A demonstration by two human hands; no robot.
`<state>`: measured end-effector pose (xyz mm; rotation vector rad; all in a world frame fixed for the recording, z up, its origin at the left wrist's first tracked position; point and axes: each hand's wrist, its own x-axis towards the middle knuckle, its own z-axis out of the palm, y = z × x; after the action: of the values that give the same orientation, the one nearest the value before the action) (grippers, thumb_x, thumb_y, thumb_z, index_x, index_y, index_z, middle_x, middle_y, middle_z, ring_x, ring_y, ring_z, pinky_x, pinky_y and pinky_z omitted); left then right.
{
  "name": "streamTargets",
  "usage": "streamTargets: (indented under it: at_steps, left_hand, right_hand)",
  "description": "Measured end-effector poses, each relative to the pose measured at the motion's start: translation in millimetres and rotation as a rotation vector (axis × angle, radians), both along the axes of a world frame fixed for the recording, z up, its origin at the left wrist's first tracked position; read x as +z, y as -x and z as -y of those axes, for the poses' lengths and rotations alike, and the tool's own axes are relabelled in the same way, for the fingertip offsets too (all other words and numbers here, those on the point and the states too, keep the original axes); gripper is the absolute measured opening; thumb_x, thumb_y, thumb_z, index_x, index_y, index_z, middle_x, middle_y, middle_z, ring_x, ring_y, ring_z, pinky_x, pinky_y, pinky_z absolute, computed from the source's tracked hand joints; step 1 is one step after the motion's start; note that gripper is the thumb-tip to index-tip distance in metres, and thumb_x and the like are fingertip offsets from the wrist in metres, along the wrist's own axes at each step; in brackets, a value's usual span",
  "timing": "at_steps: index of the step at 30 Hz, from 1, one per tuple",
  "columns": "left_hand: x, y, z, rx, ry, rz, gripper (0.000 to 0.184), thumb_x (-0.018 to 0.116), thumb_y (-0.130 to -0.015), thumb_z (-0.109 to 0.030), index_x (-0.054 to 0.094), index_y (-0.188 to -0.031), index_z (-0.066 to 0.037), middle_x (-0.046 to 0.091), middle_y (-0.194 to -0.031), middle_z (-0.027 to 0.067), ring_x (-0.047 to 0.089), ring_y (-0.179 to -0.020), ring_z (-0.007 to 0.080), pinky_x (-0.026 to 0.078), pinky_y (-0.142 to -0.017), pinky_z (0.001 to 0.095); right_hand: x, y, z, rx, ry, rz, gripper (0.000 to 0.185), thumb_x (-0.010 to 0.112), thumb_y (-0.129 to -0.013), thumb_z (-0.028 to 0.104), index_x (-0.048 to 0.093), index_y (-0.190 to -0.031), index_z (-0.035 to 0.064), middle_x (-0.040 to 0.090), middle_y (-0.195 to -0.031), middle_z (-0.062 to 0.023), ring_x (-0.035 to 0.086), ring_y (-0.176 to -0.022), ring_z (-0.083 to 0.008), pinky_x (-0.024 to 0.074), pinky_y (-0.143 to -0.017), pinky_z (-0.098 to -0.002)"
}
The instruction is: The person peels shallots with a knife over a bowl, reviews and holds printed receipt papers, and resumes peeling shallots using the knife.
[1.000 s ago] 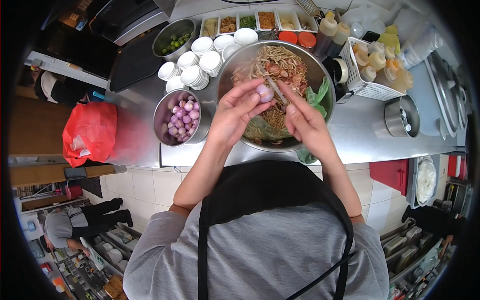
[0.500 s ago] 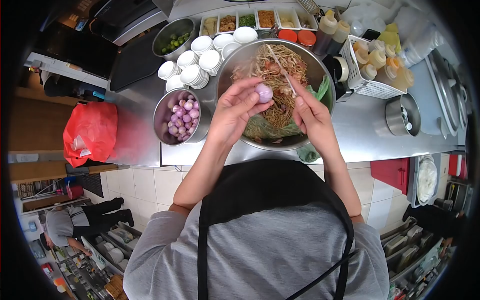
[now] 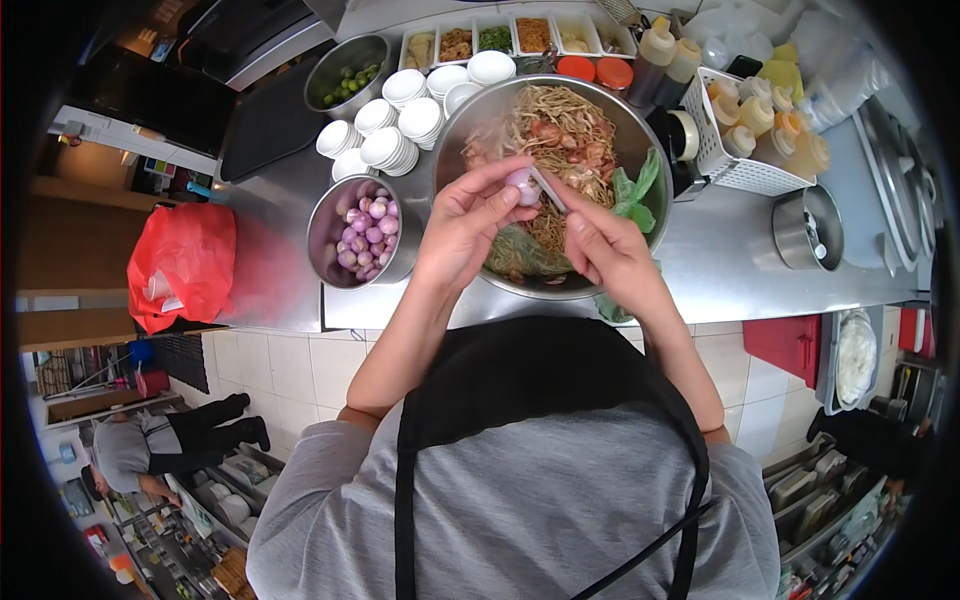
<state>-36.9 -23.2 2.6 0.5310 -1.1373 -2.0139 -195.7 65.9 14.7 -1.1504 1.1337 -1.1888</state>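
Observation:
Pinched in the fingers of my left hand (image 3: 468,218) is a peeled purple shallot (image 3: 523,187). My right hand (image 3: 612,240) grips a small knife (image 3: 547,188), its blade against the right side of the shallot. Both hands are over a large steel bowl (image 3: 447,130) holding brown roots or trimmings, reddish skins (image 3: 570,145) and a green plastic bag (image 3: 632,200). To the left, a smaller steel pot (image 3: 322,225) contains several peeled shallots (image 3: 368,232).
Stacked white cups (image 3: 388,150) stand behind the shallot pot, beside a bowl of green limes (image 3: 350,88). Ingredient trays (image 3: 495,42) line the back. On the right are a white basket (image 3: 745,170) of sauce bottles and a steel container (image 3: 790,225). A red bag (image 3: 180,265) sits left. A co-worker (image 3: 135,450) stands behind.
My right hand has moved left and brought the knife blade from upright, beside the shallot, down onto it. My left hand keeps holding the shallot in nearly the same place.

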Motion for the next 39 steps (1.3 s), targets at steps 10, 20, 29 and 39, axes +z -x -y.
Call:
streamTargets:
  at_steps: [10, 20, 29, 39]
  left_hand:
    - [-0.4, 1.4, -1.1, 0.053, 0.114, 0.07, 0.032, 0.056, -0.081, -0.005, 0.051, -0.113, 0.0, 0.056, -0.105, 0.009, 0.054, -0.095, 0.0154, 0.046, -0.081, 0.032]
    - [1.5, 3.4, -1.3, 0.075, 0.086, 0.065, 0.031, 0.056, -0.081, -0.004, 0.051, -0.112, 0.001, 0.058, -0.101, 0.0094, 0.056, -0.091, 0.0165, 0.046, -0.082, 0.0322]
    - [5.6, 3.9, -3.4, 0.079, 0.132, 0.098, 0.034, 0.057, -0.077, 0.004, 0.052, -0.111, 0.0, 0.058, -0.1, 0.0061, 0.054, -0.092, 0.0125, 0.044, -0.079, 0.0246]
    - [6.5, 2.8, -5.4, 0.069, 0.153, 0.101, 0.035, 0.057, -0.076, 0.004, 0.05, -0.11, 0.002, 0.056, -0.106, 0.0095, 0.054, -0.096, 0.0155, 0.042, -0.086, 0.0286]
  right_hand:
    - [8.6, -2.4, -3.5, -0.046, -0.057, 0.006, 0.037, 0.041, -0.091, 0.014, 0.042, -0.127, 0.0129, 0.034, -0.058, 0.0052, 0.033, -0.052, -0.0036, 0.0312, -0.048, -0.0179]
    - [0.0, -5.5, -2.5, -0.046, 0.08, -0.051, 0.04, 0.038, -0.093, 0.02, 0.036, -0.131, 0.0105, 0.036, -0.056, 0.0045, 0.033, -0.049, -0.0027, 0.0272, -0.043, -0.016]
    - [9.9, -6.0, -5.4, -0.044, 0.033, -0.021, 0.039, 0.038, -0.093, 0.02, 0.037, -0.13, 0.0106, 0.036, -0.056, 0.0045, 0.033, -0.049, -0.0027, 0.0269, -0.043, -0.0161]
    - [11.8, -3.7, -4.5, -0.039, -0.005, 0.037, 0.037, 0.041, -0.09, 0.014, 0.042, -0.128, 0.0133, 0.035, -0.06, 0.0049, 0.032, -0.052, -0.0045, 0.0299, -0.048, -0.0178]
